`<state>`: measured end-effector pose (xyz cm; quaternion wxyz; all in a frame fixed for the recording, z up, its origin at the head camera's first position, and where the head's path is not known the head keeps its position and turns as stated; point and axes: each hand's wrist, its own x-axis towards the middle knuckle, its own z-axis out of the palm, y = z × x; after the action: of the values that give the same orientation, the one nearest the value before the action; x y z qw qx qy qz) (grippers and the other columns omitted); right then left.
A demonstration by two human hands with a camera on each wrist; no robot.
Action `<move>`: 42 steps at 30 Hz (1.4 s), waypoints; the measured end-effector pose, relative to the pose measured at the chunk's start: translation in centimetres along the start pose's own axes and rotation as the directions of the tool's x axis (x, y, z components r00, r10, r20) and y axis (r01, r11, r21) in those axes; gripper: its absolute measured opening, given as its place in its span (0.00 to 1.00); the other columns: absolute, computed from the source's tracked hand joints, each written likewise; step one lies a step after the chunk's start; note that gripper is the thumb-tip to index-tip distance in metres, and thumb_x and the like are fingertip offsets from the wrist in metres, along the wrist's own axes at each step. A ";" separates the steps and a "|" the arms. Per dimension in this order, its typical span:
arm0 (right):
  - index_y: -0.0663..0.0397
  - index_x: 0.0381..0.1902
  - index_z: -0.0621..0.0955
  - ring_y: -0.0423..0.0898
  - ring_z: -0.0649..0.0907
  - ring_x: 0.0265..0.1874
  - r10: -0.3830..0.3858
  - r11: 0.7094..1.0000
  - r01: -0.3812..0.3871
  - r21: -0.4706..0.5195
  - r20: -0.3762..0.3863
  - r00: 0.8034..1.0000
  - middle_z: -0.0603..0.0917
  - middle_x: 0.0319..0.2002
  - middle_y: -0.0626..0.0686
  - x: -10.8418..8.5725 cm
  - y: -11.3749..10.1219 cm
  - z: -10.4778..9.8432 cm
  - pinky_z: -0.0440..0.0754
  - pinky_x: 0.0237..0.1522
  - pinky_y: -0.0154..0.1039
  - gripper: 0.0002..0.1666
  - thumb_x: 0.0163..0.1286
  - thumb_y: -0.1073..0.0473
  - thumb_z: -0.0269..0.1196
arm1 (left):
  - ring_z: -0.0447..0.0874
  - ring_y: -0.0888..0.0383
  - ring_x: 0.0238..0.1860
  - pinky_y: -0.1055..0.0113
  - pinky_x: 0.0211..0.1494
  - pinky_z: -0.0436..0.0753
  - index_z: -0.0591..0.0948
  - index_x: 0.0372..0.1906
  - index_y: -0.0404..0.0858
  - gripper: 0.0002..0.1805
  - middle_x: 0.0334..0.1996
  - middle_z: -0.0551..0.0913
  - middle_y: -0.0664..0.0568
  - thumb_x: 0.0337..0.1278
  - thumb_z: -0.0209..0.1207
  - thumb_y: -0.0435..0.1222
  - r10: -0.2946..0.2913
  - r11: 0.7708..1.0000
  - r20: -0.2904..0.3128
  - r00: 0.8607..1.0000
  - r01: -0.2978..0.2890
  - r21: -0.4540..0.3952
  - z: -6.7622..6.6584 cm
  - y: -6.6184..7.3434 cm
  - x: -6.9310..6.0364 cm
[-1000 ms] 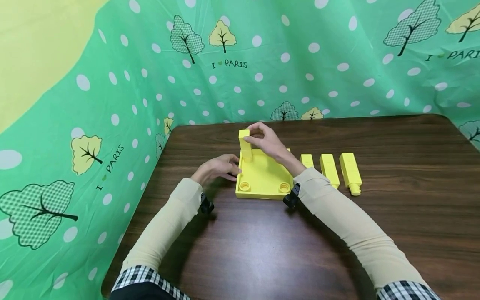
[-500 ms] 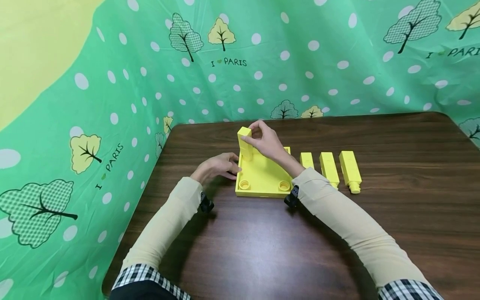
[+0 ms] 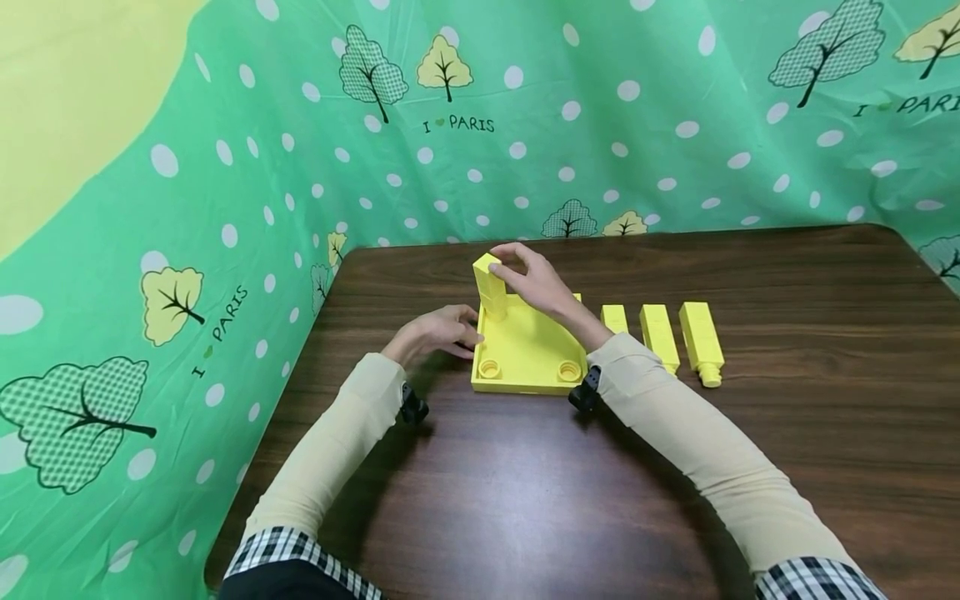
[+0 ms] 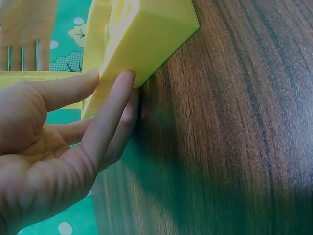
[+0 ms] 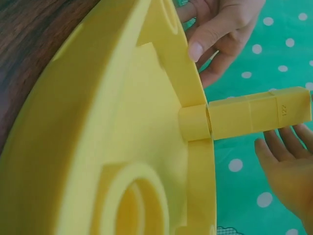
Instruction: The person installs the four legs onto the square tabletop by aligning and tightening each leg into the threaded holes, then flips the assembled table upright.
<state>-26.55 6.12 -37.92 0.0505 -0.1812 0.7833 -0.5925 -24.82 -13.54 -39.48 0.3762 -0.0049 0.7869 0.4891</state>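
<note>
A square yellow panel with a raised rim and round corner sockets lies on the table. At its back left corner a yellow square leg stands nearly upright, its lower end at the socket. My right hand grips the leg's top between thumb and fingers. In the right wrist view the leg meets the socket, with my right fingers against its side. My left hand holds the panel's left edge; the left wrist view shows thumb and fingers on the rim.
Three more yellow legs lie side by side right of the panel: one partly behind the right forearm, a second, and a third with its round peg towards me. A green patterned cloth hangs behind the brown table.
The leg has turned about its length, and its top has shifted slightly left with my right fingers. My left hand stays at the panel's edge.
</note>
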 end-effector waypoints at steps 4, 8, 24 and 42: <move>0.50 0.67 0.70 0.49 0.72 0.63 0.019 0.996 -0.024 0.080 0.063 0.998 0.70 0.66 0.52 0.1 -0.1 -0.1 0.73 0.64 0.51 0.27 0.73 0.50 0.56 | 0.78 0.52 0.42 0.62 0.49 0.86 0.62 0.64 0.33 0.27 0.46 0.74 0.41 0.63 0.57 0.30 -0.002 1.000 0.001 1.000 0.002 0.007 0.0 -0.1 0.0; 0.53 0.65 0.71 0.50 0.74 0.60 0.033 0.987 -0.045 0.154 0.081 0.996 0.72 0.63 0.54 0.3 -0.1 -0.1 0.74 0.63 0.51 0.26 0.73 0.53 0.56 | 0.78 0.52 0.43 0.61 0.49 0.86 0.62 0.64 0.33 0.27 0.48 0.74 0.41 0.63 0.57 0.30 -0.006 1.000 0.001 1.000 0.006 0.011 0.0 0.0 -0.1; 0.53 0.51 0.73 0.47 0.80 0.48 0.009 0.999 -0.009 -0.049 -0.015 1.000 0.79 0.48 0.53 0.5 -0.1 0.2 0.82 0.50 0.44 0.23 0.65 0.48 0.65 | 0.76 0.53 0.41 0.62 0.49 0.86 0.60 0.66 0.33 0.29 0.45 0.73 0.42 0.63 0.57 0.30 0.003 1.000 -0.002 1.000 -0.003 0.012 -0.1 0.1 -0.1; 0.49 0.60 0.72 0.47 0.78 0.54 -0.020 0.989 0.015 -0.147 -0.034 0.999 0.78 0.53 0.51 0.0 0.0 0.3 0.78 0.57 0.47 0.29 0.70 0.38 0.55 | 0.78 0.53 0.40 0.61 0.49 0.86 0.64 0.62 0.33 0.24 0.44 0.75 0.42 0.63 0.57 0.29 0.005 1.000 -0.011 1.000 -0.005 0.007 0.1 0.0 -0.1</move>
<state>-26.46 5.84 -38.06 0.0177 -0.1807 0.8239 -0.5369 -24.69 -13.47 -39.50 0.3707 -0.0043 0.7906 0.4874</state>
